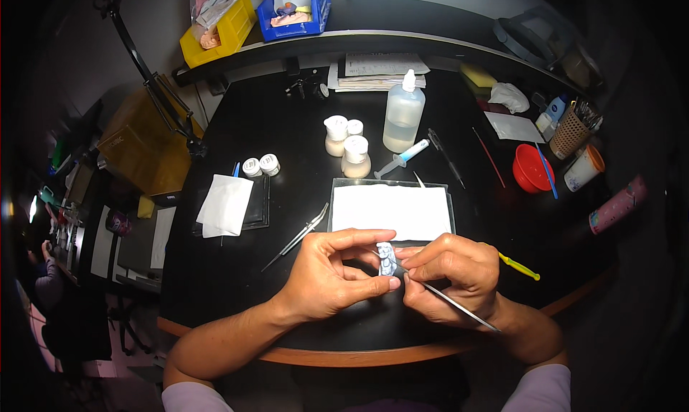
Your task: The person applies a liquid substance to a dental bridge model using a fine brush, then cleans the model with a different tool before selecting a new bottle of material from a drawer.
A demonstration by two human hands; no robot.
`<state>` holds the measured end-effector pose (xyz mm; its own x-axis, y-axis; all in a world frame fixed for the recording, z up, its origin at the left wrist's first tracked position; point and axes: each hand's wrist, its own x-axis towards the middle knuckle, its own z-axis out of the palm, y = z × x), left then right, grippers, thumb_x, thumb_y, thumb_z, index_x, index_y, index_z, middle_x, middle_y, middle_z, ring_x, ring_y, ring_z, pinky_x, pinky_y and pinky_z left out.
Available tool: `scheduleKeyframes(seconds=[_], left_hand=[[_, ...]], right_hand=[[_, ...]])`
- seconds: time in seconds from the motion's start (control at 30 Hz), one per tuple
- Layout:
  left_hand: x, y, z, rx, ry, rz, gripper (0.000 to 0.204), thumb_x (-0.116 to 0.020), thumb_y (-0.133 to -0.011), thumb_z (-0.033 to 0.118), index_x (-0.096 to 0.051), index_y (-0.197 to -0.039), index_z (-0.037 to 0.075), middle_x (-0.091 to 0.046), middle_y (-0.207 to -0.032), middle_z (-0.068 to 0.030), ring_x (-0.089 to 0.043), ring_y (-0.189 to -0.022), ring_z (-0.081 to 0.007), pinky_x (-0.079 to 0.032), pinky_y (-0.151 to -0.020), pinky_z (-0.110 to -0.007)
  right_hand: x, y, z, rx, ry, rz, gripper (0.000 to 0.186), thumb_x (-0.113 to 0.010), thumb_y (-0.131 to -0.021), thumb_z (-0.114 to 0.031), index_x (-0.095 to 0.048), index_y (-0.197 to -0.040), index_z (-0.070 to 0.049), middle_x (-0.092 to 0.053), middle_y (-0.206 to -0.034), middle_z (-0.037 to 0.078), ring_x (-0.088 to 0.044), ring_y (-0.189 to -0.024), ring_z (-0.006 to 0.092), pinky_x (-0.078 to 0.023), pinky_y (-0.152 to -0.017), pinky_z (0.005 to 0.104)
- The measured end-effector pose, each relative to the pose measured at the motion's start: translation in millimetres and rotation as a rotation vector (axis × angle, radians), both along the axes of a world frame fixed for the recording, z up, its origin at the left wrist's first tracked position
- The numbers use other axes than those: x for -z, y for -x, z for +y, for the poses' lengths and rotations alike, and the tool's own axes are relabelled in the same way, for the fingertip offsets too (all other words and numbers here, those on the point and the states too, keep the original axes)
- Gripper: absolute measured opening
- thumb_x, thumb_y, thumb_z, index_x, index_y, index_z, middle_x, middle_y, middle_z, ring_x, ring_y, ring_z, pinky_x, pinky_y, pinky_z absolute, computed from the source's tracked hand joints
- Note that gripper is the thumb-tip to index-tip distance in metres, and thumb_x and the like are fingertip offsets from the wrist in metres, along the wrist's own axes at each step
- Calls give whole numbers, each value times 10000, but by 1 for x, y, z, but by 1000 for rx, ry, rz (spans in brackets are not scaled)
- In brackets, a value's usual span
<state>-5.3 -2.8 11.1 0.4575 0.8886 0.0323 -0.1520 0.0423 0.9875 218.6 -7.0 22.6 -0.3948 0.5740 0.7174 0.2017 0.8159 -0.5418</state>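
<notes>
My left hand (334,275) grips a small pale blue-white moulded piece, like a dental model (386,256), between thumb and fingers. My right hand (448,279) is closed on a thin metal hand tool (459,303), its tip at the piece's right side; whether it touches is too small to tell. A white pad on a tray (390,212) lies just beyond my hands. Tweezers (296,236) lie left of my left hand. A yellow-handled tool (520,265) lies right of my right hand.
Powder jars (355,164), a squeeze bottle (402,121) and a syringe (398,161) stand or lie behind the pad. A red bowl (531,168) is at right, white papers (226,204) at left. A lamp arm (165,107) hangs over the back left. Another person's sleeve (50,272) shows far left.
</notes>
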Motion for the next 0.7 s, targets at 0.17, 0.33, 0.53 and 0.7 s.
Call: scheduleKeyframes(seconds=[0.17,0.33,0.53,0.7], left_hand=[[4,-1,1,-7,-41,-14,592,-857,-820,-48,-626,-1364,-81,-696,-998,-105,-633,-889,-62,-601,-698,-171],[5,-1,1,-11,-54,-27,597,-854,-820,-50,-623,-1370,-77,-693,-998,-97,-631,-911,-70,-619,-735,-192],[4,0,1,4,-53,-40,588,-849,-824,-48,-624,-1367,-76,-679,-1082,-105,-641,-949,-92,-639,-763,-210],[2,0,1,-11,-117,2,586,-854,-819,-41,-639,-1364,-53,-663,-1103,-97,-636,-966,-105,-648,-773,-220]], right_hand=[[0,0,-1,23,-1,9,177,-792,-695,83,-671,-788,-6,-718,-824,124,-797,-850,269,-670,-735,323],[-2,2,-2,48,10,7,155,-806,-707,34,-668,-751,-21,-722,-787,105,-801,-851,258,-667,-715,312],[-4,1,-1,34,28,15,183,-797,-686,66,-653,-751,-26,-718,-771,103,-800,-845,258,-672,-734,318],[-1,2,-1,36,29,23,184,-796,-681,63,-652,-750,-27,-720,-770,104,-800,-848,261,-670,-727,318]])
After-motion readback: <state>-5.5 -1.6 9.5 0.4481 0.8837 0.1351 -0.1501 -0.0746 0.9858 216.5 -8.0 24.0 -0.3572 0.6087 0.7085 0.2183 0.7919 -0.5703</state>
